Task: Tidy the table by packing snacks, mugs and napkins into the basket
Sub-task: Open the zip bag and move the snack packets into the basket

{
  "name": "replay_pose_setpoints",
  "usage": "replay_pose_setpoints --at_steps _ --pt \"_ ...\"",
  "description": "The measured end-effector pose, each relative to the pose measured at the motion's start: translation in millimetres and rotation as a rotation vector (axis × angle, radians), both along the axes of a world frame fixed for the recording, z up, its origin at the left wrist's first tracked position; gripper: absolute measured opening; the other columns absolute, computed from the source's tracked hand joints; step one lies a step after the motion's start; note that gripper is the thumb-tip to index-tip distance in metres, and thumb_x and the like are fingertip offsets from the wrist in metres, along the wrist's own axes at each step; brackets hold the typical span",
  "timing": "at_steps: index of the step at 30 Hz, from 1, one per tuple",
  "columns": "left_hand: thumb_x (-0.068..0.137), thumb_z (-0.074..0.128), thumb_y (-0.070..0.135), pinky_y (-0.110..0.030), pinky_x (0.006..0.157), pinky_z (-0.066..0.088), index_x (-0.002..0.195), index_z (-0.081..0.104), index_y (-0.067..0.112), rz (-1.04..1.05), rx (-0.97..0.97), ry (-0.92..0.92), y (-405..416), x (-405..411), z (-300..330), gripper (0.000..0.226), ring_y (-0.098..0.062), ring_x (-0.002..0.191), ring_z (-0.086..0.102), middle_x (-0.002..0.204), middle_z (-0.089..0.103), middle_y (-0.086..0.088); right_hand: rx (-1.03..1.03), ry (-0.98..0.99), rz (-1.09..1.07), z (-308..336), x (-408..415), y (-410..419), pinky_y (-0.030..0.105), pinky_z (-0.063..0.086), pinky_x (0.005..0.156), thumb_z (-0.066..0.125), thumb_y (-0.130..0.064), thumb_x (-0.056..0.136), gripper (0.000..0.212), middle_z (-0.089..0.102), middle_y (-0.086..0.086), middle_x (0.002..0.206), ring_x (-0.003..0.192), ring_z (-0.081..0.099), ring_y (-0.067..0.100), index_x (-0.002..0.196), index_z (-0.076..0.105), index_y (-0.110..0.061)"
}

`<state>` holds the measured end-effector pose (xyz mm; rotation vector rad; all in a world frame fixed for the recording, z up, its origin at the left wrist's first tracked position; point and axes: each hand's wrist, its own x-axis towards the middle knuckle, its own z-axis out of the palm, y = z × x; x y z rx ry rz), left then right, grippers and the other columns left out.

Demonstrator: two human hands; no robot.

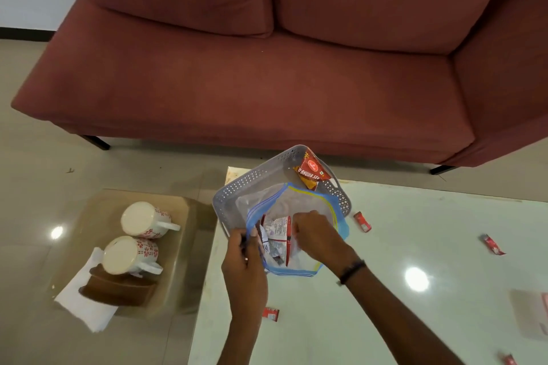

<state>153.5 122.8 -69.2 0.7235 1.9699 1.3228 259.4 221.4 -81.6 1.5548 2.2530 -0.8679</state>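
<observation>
A grey perforated basket (252,184) stands at the far left corner of the white table (430,246). A red snack packet (311,172) leans in its far corner. A clear zip bag with a blue rim (308,201) lies over the basket, with small red-and-white sachets (277,235) inside. My left hand (243,264) grips the bag's near left rim. My right hand (314,234) is closed inside the bag's mouth; what it holds is hidden. Two white mugs with red flowers (145,219) (130,255) lie upside down on the low glass table, beside a white napkin (86,305).
Small red sachets lie loose on the white table (362,222) (492,244) (271,313) (507,359). A brown holder (118,290) sits on the napkin. A dark red sofa (267,68) stands behind the tables. A pale paper (530,317) lies at the right edge.
</observation>
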Motion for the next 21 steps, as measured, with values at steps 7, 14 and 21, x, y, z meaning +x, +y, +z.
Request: replay_pose_setpoints --at_steps 7,14,21 --pt "0.092 0.044 0.028 -0.007 0.051 0.04 0.091 0.056 0.003 -0.011 0.049 -0.05 -16.5 11.7 3.9 0.027 -0.003 0.057 0.054 0.063 0.052 0.003 0.45 -0.103 0.902 -59.3 -5.5 7.4 0.024 0.054 0.053 0.089 -0.013 0.042 0.033 0.07 -0.005 0.073 0.071 0.068 0.014 0.067 0.07 -0.024" --pt "0.087 0.044 0.039 -0.006 0.053 0.043 0.1 0.059 0.005 0.027 0.049 -0.087 -16.3 12.4 7.4 0.039 -0.012 0.064 0.055 0.074 0.055 -0.001 0.499 -0.053 1.088 -62.1 2.9 3.1 0.025 0.053 0.056 0.084 -0.013 0.06 0.022 0.068 -0.003 0.072 0.066 0.065 0.016 0.075 0.069 -0.021" --pt "0.094 0.048 0.027 -0.006 0.05 0.044 0.096 0.057 0.01 0.018 0.025 -0.023 1.0 9.5 8.4 0.02 -0.011 0.067 0.059 0.077 0.059 0.0 0.547 0.162 0.636 -11.4 16.1 6.0 0.034 0.057 0.06 0.078 -0.012 0.069 0.027 0.07 0.005 0.076 0.064 0.067 0.025 0.09 0.061 -0.014"
